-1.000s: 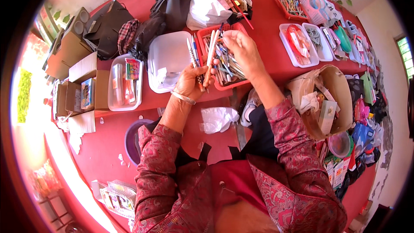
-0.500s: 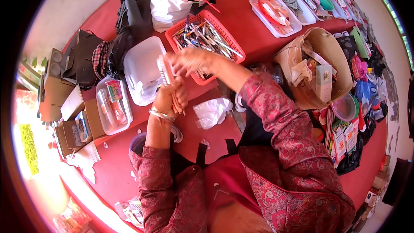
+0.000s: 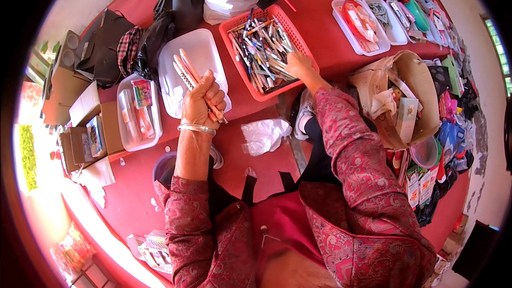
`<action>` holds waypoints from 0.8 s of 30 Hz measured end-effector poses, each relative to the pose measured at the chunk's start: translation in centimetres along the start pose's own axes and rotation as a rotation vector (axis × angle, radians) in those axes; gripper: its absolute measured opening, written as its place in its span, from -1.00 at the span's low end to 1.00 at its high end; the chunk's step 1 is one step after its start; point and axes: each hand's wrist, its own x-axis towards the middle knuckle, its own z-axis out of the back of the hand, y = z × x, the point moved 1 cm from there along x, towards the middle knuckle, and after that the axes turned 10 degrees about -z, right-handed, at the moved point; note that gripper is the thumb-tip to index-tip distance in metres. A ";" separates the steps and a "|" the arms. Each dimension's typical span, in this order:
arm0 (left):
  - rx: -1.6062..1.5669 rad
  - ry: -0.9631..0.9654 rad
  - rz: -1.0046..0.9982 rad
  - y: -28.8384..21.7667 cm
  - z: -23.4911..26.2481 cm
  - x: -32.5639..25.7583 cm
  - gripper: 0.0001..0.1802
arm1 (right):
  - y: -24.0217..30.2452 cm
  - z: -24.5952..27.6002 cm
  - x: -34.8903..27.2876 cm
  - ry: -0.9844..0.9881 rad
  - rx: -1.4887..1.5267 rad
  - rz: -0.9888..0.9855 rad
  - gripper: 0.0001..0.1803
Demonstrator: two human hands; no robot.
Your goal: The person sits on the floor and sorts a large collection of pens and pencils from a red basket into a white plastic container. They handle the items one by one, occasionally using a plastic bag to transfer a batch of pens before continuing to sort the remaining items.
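Left hand: left hand (image 3: 202,98), closed in a fist around a bundle of pens (image 3: 193,77); the pens fan out toward 11 o'clock from the knuckles, their lower tips poking out under the fist at 5 o'clock.
Right hand: right hand (image 3: 298,65), fingers spread and bent down onto the loose stock in the red basket (image 3: 305,48); whether any single pen is pinched between them cannot be told.
Held bundle, location: above the white lidded tub (image 3: 205,48), which sits at 9 o'clock of the basket, edge just beside edge.
Basket contents: loose pens and pencils (image 3: 261,48), lying crosswise in layers.
Surround: clear box of small packets (image 3: 140,112) at 9 o'clock of the fist; crumpled white plastic (image 3: 265,134) at 4 o'clock of it; cardboard box of packets (image 3: 408,96) at 3 o'clock of the right hand.
Risk, bundle: the fan is uneven, so likely an outer pen slides free and drops onto the tub lid or the red table (image 3: 314,16).
Risk, basket: the tangled layers may drag neighbouring pens over the low rim when one is lifted.
Risk, sleeve: the right sleeve (image 3: 346,128) passes close to the cardboard box flap and may catch it.
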 end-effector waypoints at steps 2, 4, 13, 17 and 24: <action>-0.017 -0.050 0.018 -0.1 0.1 0.0 -0.81 | 0.7 -1.7 -1.4 -0.090 -0.008 0.038 -0.70; -0.032 -0.056 0.025 0.0 0.0 0.0 -0.82 | 1.5 -3.1 -2.0 -0.195 -0.037 0.043 -0.59; 0.016 -0.092 0.025 -0.2 -0.3 -0.4 -0.82 | 1.4 -3.1 -0.8 -0.176 -0.058 0.112 -0.60; 0.008 -0.083 0.016 -0.1 0.4 -0.3 -0.88 | 1.9 -1.6 -1.1 -0.168 0.069 0.060 -0.57; 0.077 -0.109 0.034 -0.3 -0.7 -0.7 -0.85 | 2.0 0.6 3.2 -0.286 0.292 0.158 -0.62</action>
